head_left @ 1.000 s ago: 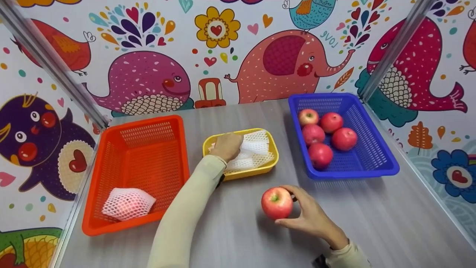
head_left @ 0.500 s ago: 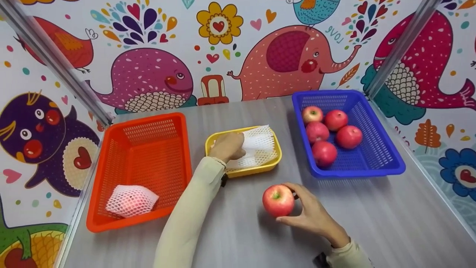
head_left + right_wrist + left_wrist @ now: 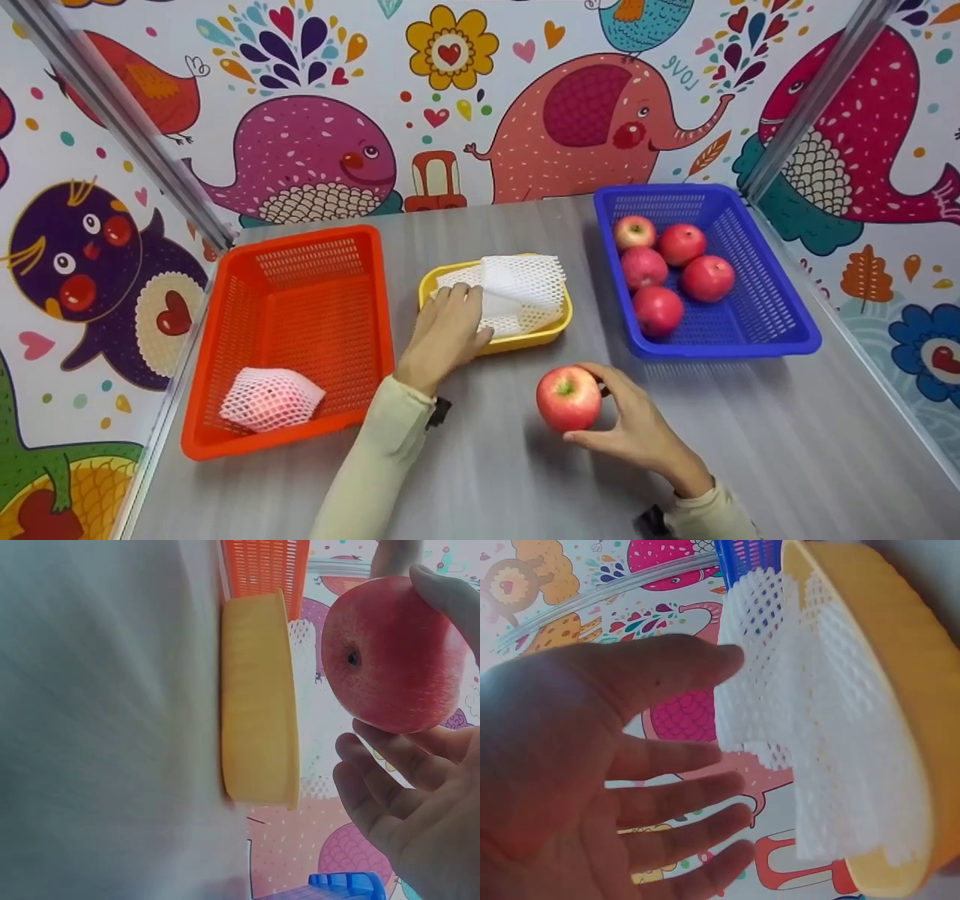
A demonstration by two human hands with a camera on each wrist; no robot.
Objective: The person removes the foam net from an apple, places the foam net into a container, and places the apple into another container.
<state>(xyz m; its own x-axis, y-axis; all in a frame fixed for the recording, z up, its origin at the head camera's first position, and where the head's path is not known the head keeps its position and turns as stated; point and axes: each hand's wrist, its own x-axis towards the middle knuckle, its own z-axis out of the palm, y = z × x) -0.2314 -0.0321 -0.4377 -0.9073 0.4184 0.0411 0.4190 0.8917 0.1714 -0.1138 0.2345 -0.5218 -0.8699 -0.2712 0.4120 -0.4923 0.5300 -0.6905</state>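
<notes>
My right hand point(image 3: 637, 427) holds a red apple point(image 3: 568, 399) between thumb and fingers above the table, in front of the yellow basket point(image 3: 517, 346). The right wrist view shows the same apple point(image 3: 390, 656) from its underside, with the thumb on one side and fingertips on the other. My left hand point(image 3: 448, 330) is over the near left rim of the yellow basket, beside white foam net sleeves point(image 3: 521, 289). In the left wrist view this hand point(image 3: 630, 757) has its fingers extended and spread, with nothing between them, the thumb overlapping a foam net point(image 3: 757, 667).
A red-orange basket point(image 3: 382, 300) stands at left, with one apple in a foam net point(image 3: 271, 400) in its near corner. At right a blue basket point(image 3: 724, 349) contains several bare apples point(image 3: 707, 278). Patterned walls point(image 3: 450, 112) enclose the grey table point(image 3: 465, 465) at back and sides.
My left hand has drawn back toward the near left of the yellow basket, and its fingers have straightened. The foam nets have shifted slightly. The right hand keeps holding the apple.
</notes>
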